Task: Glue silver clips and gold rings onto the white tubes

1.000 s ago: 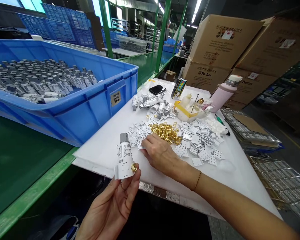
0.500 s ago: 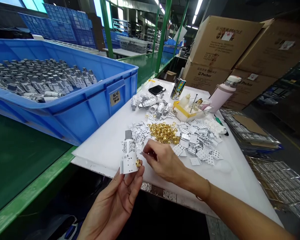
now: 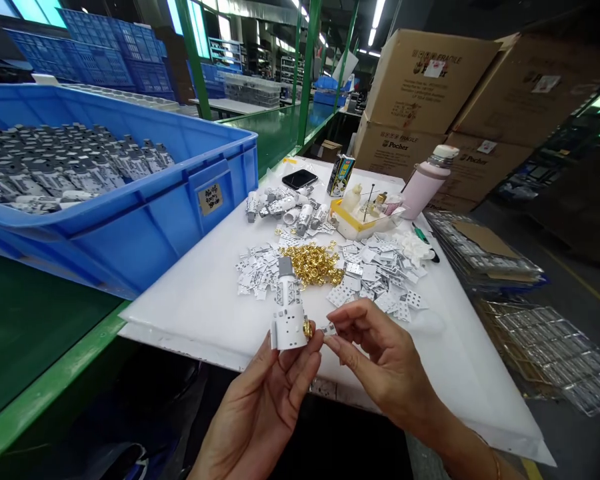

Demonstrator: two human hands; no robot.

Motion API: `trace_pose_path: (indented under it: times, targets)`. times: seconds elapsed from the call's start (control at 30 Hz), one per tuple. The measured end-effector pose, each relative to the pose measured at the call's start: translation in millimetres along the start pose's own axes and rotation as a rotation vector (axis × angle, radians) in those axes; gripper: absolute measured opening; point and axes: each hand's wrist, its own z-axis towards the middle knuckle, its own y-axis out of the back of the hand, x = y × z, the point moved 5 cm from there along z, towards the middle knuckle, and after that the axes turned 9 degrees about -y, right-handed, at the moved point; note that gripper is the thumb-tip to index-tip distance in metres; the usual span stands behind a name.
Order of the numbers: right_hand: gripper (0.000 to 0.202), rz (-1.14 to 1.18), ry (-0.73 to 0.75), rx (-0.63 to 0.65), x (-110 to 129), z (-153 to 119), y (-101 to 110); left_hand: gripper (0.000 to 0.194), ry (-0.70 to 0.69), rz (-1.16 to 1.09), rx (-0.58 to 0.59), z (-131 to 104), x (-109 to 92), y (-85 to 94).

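My left hand point(image 3: 275, 393) grips a white and grey cylindrical model part point(image 3: 290, 317) near its base, holding it upright with its grey end on top. A gold ring-shaped piece point(image 3: 307, 329) sits on the right side of that part, by my fingertips. Just to the right, my right hand point(image 3: 385, 357) pinches a small flat white piece point(image 3: 329, 329) between thumb and forefinger, close to the gold piece. Whether the two touch I cannot tell. Behind the hands lie a pile of gold rings point(image 3: 315, 265) and heaps of flat white pieces point(image 3: 380, 270).
A blue crate point(image 3: 170, 220) full of similar cylindrical parts stands at the left. More such parts point(image 3: 293, 210) lie on the white tabletop point(image 3: 190, 293), with a phone point(image 3: 300, 179), a yellow-edged tray point(image 3: 353, 230) and a pink bottle point(image 3: 425, 187). Cardboard boxes point(image 3: 425, 87) stand behind.
My right hand has moved right and turned, bringing a small white piece beside the gold piece. My left hand and the cylindrical part now appear farther right as the view has shifted.
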Motion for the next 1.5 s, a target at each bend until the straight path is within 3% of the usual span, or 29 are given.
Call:
trace_pose_path:
  times: [0.27,0.4,0.67,0.8,0.93,1.07,1.17,1.33,1.5]
  targets:
    - [0.010,0.093,-0.026,0.017,0,-6,7,0.036,0.021,0.005,-0.112,-4,6,-5.7]
    - [0.010,0.153,-0.003,-0.075,-5,-8,8,0.036,0.061,0.002,-0.124,-4,12,-9.7]
    - [0.030,-0.316,0.320,-0.253,2,-25,8,0.033,0.066,-0.072,-0.191,-3,19,-17.4]
    - [0.040,-0.397,0.345,-0.233,-3,-27,6,0.029,0.044,-0.058,-0.209,-4,21,-20.1]
    - [0.039,-0.379,0.310,-0.228,-10,-27,6,0.020,-0.019,-0.005,-0.135,-3,26,-18.7]
    - [0.033,-0.335,0.260,-0.301,-15,-28,10,0.007,-0.184,0.132,0.029,-6,30,-24.4]
    - [0.025,-0.326,0.242,-0.361,-15,-29,12,0.008,-0.293,0.263,0.107,-6,35,-26.7]
    - [0.017,-0.295,0.193,-0.429,-18,-33,18,0.011,-0.455,0.398,0.148,-1,41,-19.5]
    - [0.005,-0.221,0.029,-0.472,-26,-35,31,0.007,-0.484,0.405,0.151,1,37,-16.4]
